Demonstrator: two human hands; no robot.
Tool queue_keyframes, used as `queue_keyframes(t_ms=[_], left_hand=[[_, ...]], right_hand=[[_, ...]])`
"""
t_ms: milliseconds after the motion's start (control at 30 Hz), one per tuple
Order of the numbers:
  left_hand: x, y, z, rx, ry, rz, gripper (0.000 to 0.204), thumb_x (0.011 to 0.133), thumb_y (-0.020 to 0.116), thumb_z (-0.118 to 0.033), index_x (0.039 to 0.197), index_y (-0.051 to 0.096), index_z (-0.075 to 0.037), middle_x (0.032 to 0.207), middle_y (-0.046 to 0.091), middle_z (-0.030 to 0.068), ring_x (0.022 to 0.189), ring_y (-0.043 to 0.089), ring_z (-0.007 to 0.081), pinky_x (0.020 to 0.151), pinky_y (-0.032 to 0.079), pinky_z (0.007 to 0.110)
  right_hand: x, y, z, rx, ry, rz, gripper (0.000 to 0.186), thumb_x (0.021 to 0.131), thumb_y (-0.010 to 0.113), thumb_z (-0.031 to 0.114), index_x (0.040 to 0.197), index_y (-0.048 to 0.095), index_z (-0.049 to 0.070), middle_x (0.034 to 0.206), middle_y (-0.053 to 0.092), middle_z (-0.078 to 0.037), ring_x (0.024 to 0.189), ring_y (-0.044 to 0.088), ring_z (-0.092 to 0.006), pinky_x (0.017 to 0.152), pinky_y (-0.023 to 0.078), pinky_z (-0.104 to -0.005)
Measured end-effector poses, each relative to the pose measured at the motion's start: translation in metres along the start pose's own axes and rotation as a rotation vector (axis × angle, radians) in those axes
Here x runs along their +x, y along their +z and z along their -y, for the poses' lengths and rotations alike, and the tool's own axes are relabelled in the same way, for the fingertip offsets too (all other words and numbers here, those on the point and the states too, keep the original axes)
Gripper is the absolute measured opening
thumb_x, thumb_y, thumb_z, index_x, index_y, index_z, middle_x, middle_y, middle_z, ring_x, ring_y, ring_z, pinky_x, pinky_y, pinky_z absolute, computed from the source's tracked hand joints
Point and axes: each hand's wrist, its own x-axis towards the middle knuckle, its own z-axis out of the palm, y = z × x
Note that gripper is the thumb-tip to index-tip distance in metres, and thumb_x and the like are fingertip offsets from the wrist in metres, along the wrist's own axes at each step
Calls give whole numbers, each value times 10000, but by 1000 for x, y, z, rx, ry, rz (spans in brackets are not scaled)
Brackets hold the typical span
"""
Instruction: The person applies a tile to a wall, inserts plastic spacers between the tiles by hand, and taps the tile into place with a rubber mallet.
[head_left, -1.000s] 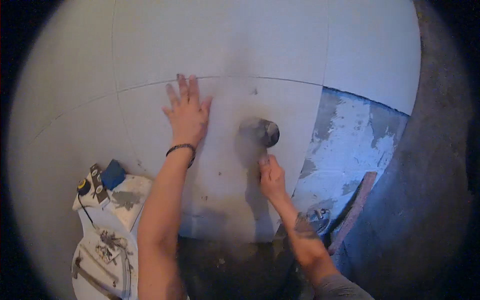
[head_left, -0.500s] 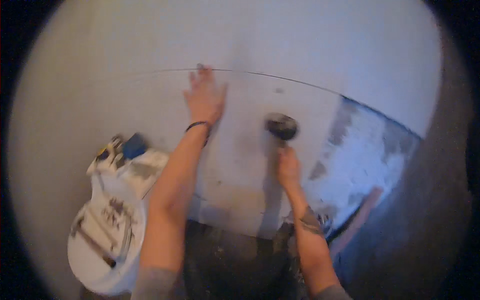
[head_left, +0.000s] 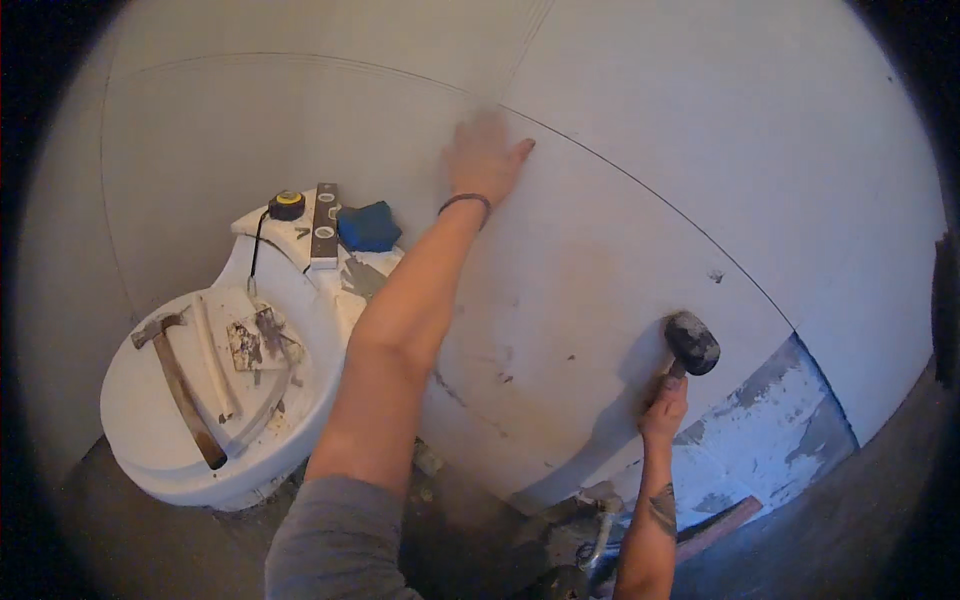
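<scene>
My right hand [head_left: 664, 410] is closed round the short handle of a black rubber mallet [head_left: 692, 343]. The mallet head is held in front of the lower right part of a large pale wall tile [head_left: 590, 260], casting a shadow on it; whether they touch I cannot tell. Higher up, just under the thin joint line, my left hand [head_left: 485, 158] is spread over the same tile, thumb stretched out to the right. Its fingers are smeared by motion, and nothing shows in it. A dark band circles the left wrist.
Left of me, a white toilet [head_left: 130, 420] bears a claw hammer [head_left: 180, 395], a short spirit level [head_left: 324, 225], a tape measure [head_left: 287, 205], a blue sponge-like block [head_left: 368, 227] and a dirty putty knife [head_left: 270, 335]. Bare, adhesive-smeared wall [head_left: 770, 420] shows at lower right.
My view has swung, bringing the toilet and its tools out sharper. The mallet has gone down and right across the tile. My left hand has shifted from the joint line to just under it.
</scene>
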Motion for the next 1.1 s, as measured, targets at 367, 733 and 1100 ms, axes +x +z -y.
queue_keyframes(t_ms=[367,733,1100], left_hand=[[-67,27,-49,-245,313,99,920,771,580,-528,1427,114,-81,1499,47,109,1354,57,396,939,248,678],[-65,22,-52,-182,335,65,943,763,576,-544,1390,163,28,1454,120,237,1306,98,495,1047,221,524],[-46,23,-40,-147,173,51,966,776,502,-620,1414,98,-17,1489,48,159,1362,43,376,980,189,660]], right_hand=[[8,14,91,300,-158,1,335,943,402,376,831,464,66,564,433,-3,432,373,-72,395,296,-220],[27,21,106,63,-292,-21,379,956,340,364,846,491,35,545,451,-31,478,439,-124,458,360,-276],[36,20,60,-101,-280,-80,329,945,389,339,873,498,37,601,466,-61,522,476,-168,499,375,-318]])
